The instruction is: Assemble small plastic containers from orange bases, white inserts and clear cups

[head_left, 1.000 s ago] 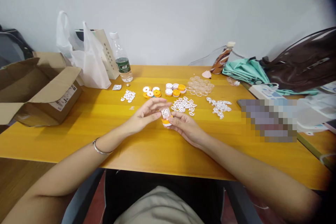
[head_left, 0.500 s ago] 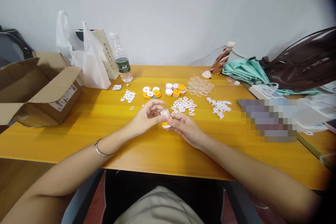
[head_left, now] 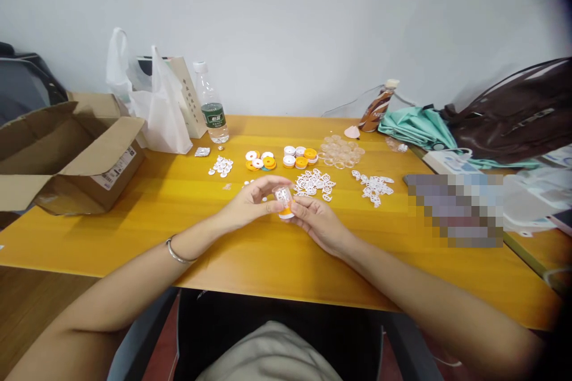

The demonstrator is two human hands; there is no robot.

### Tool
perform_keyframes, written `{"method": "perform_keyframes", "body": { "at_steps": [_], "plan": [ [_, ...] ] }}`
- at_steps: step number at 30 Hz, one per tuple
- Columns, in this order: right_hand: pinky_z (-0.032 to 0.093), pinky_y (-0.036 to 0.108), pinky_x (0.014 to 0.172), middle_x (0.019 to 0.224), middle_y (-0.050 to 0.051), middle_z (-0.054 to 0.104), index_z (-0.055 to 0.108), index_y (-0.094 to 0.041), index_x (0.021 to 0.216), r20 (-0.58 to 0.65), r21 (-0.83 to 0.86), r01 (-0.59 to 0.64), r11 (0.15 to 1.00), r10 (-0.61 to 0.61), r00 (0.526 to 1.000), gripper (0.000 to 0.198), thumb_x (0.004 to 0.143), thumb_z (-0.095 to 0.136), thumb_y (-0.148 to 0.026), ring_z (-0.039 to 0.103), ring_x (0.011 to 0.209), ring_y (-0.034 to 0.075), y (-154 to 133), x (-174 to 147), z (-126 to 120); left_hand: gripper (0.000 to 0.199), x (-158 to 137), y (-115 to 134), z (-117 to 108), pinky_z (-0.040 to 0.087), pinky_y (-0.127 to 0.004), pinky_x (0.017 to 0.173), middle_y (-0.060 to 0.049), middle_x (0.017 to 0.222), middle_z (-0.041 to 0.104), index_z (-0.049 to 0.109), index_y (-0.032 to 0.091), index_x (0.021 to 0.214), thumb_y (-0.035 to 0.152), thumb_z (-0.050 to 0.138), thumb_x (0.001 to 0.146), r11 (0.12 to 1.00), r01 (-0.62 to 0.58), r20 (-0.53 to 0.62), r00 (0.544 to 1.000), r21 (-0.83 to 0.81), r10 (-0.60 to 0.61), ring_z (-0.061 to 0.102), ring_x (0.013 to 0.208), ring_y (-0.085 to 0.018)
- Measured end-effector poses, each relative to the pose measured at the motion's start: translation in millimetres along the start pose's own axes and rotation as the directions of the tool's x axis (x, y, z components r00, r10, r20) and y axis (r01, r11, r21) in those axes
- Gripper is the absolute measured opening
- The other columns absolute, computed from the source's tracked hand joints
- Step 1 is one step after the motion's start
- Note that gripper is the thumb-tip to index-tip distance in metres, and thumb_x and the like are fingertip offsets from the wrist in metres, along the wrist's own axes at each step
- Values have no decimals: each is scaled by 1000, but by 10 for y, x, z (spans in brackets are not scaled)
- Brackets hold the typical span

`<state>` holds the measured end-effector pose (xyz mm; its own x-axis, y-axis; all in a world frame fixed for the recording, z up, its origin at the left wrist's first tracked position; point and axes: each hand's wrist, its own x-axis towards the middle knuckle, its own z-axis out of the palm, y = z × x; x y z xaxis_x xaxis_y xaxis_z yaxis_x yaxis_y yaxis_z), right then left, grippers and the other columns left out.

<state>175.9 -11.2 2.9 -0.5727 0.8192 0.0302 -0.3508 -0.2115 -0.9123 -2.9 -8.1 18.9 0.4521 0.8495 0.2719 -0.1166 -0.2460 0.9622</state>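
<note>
While pinching a clear-topped orange piece (head_left: 285,209) mid-frame in right hand (head_left: 319,223), curves left hand (head_left: 250,203) half-spread about it, cannot tell whether gripping.

The small container (head_left: 284,202) is clear above, with white patterning showing through, then orange, then white at its base. The leaf-shaped pieces (head_left: 314,181) are white openwork; the discs (head_left: 258,163) mix white and orange. The bench (head_left: 277,262) is amber-yellow, faintly streaked, the bottle label (head_left: 214,116) green with white lettering, the cloth (head_left: 415,126) mint, the bag (head_left: 500,104) dark brown.
</note>
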Motion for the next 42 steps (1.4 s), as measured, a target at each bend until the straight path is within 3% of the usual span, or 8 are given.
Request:
{"method": "perform_keyframes", "body": {
  "at_steps": [4,8,13,17,21,27,32,42],
  "plan": [
    [46,18,71,82,0,67,70,-19,87,18,76,-54,996,52,998,27,65,75,-34,58,70,7,4,3,-12,28,5,5,-57,39,-34,95,-8,129,45,64,20,98,26,69,72,991,9,145,989,136,-29,42,120,-23],
    [46,19,74,82,1,67,67,-19,91,67,106,-55,993,48,997,32,64,76,-35,59,73,7,15,-7,-15,28,-4,10,-68,38,-34,97,-8,127,47,63,19,101,25,68,73,994,20,185,982,110,-40,43,119,-22],
    [47,22,76,84,5,67,65,-14,87,183,79,-148,986,132,974,29,76,65,-41,62,76,10,23,-35,-23,30,-5,9,-103,43,-31,89,-9,121,49,63,18,102,29,67,74,998,10,147,989,63,-20,52,104,-19],
    [47,22,73,84,6,68,65,-13,85,207,98,-182,978,159,966,30,78,62,-42,62,74,10,29,-40,-29,30,-7,36,-125,41,-31,92,-9,119,51,63,18,102,27,67,74,994,-27,174,985,103,9,51,105,-19],
    [46,21,74,80,5,67,65,-14,81,147,113,-166,980,149,978,27,77,63,-41,62,74,9,32,-23,-33,26,-7,42,-98,39,-31,93,-7,110,57,63,17,98,25,67,74,990,-42,151,988,131,22,53,103,-18],
    [44,20,71,75,0,64,66,-16,82,79,88,-50,995,43,996,17,73,69,-31,58,71,8,25,-11,-6,25,-12,2,-31,38,-30,92,-6,95,63,63,14,91,28,69,72,980,19,6,1000,197,-21,54,98,-18],
    [44,21,71,75,2,65,66,-15,79,82,94,-51,994,44,996,21,74,68,-35,59,72,9,43,-25,-2,29,-25,-6,-19,44,-28,80,-5,88,62,63,13,96,32,66,75,994,60,50,997,86,-64,57,79,-13],
    [47,21,72,78,4,67,64,-15,85,196,190,-141,972,103,975,28,73,68,-40,60,72,10,65,-51,6,36,-43,80,14,49,-28,66,-5,83,61,61,13,101,34,68,74,984,113,206,975,-136,-84,57,61,-11]
  ]
}}
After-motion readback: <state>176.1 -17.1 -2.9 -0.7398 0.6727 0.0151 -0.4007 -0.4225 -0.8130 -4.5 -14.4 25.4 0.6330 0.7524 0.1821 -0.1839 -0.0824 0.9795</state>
